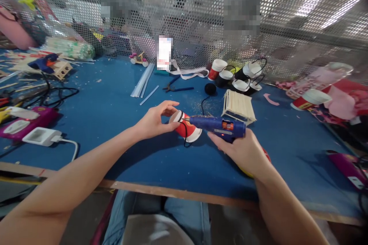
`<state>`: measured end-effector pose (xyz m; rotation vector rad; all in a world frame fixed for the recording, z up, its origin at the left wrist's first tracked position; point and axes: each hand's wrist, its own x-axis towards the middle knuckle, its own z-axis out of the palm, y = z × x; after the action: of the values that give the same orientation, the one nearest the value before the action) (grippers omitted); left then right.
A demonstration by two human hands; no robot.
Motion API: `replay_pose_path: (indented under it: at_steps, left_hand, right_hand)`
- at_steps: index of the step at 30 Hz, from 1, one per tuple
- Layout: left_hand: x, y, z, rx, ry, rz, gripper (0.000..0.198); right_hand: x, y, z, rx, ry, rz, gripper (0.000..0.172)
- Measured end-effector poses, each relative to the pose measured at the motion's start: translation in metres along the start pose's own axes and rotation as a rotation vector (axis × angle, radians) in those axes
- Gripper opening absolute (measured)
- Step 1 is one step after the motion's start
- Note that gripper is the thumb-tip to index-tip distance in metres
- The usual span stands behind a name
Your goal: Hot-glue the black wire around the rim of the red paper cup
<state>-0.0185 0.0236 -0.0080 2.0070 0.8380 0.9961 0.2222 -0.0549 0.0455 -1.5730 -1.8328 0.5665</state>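
left hand [156,121]: holds red cup [181,130] | right hand [247,154]: holds blue glue gun [211,123]

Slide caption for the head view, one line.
Left hand holds a red cup; right hand points a blue glue gun at it over a blue tabletop.

At four o'clock the right hand [244,153] covers most of a red-and-yellow object [266,155] (what it is, I can't tell) and hides the handle of the glue gun [211,123]. Whether the gun's tip touches the red cup [181,129] is too small to judge. Towards eleven, the upright screen [165,51] is blurred beyond reading; past three, the picture's edge crops a magenta power strip [343,164].
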Motion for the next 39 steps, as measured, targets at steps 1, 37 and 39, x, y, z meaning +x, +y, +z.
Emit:
replay_pose_path:
  at_steps: [1, 37, 39]
  left_hand:
    - [0.0, 0.001, 0.0, -0.002, 0.001, -0.004, 0.055]
    - [0.0, -0.001, -0.001, 0.025, 0.004, 0.028, 0.059]
    - [0.0, -0.002, -0.001, 0.021, -0.002, 0.039, 0.059]
  right_hand:
    - [0.0, 0.001, 0.0, -0.012, -0.015, 0.014, 0.023]
    - [-0.005, 0.004, -0.001, -0.088, 0.02, 0.012, 0.023]
    - [-0.005, 0.002, -0.001, -0.052, -0.002, 0.026, 0.022]
